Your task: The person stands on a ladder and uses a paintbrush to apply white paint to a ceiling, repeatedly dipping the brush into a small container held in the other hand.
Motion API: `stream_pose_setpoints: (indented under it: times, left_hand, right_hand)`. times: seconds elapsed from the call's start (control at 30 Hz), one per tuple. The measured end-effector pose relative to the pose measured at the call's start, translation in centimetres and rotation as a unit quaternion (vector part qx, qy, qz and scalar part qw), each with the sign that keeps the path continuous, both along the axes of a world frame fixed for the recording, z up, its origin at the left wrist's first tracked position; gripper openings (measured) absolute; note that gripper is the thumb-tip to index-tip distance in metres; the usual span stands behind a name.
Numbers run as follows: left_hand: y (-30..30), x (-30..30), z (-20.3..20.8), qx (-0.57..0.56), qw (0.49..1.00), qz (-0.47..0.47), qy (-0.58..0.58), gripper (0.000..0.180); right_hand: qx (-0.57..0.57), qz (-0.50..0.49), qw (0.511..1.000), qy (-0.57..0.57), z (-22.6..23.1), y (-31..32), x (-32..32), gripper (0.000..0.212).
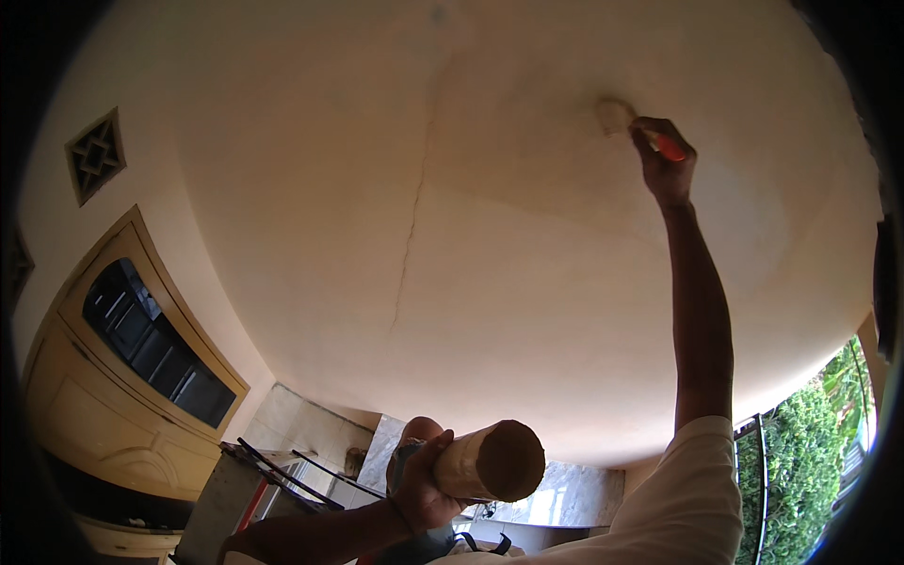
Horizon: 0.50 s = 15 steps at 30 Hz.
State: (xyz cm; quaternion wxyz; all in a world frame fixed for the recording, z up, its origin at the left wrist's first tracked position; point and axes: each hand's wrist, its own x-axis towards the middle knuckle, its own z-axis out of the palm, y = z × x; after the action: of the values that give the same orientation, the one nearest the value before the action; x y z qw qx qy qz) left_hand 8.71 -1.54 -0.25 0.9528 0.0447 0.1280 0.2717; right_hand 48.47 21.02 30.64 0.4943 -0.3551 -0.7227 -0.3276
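Observation:
My right arm reaches far up to the right, and my right hand (667,165) is closed around a paintbrush (616,115). Part of the brush's red handle shows at the fingers, and its pale bristle end lies against the cream wall (546,273). Low in the middle, my left hand (428,488) grips a pale, round container (466,463) by its side. The container is tilted so that its dark round mouth faces the camera. What is inside it is too dark to make out.
A long thin crack (411,226) runs down the wall. On the left are a wooden door (141,395) with a dark glass pane and a diamond-patterned vent (95,157). Black metal bars (282,471) stand at the lower left. A railing (761,480) and green shrubs (802,452) are at right.

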Motion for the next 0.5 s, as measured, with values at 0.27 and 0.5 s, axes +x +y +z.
stream_pose_setpoints:
  times: [0.27,0.5]
  left_hand:
    - [0.3,0.6,-3.1,-0.026,0.996,-0.025,-0.084,0.062]
    - [0.5,0.0,-0.6,0.002,1.000,0.004,-0.030,0.026]
  right_hand:
    - [0.164,-0.199,0.936,-0.240,-2.2,-0.6,-0.1,0.020]
    - [-0.062,0.002,0.980,-0.187,-15.7,0.9,-5.6,0.023]
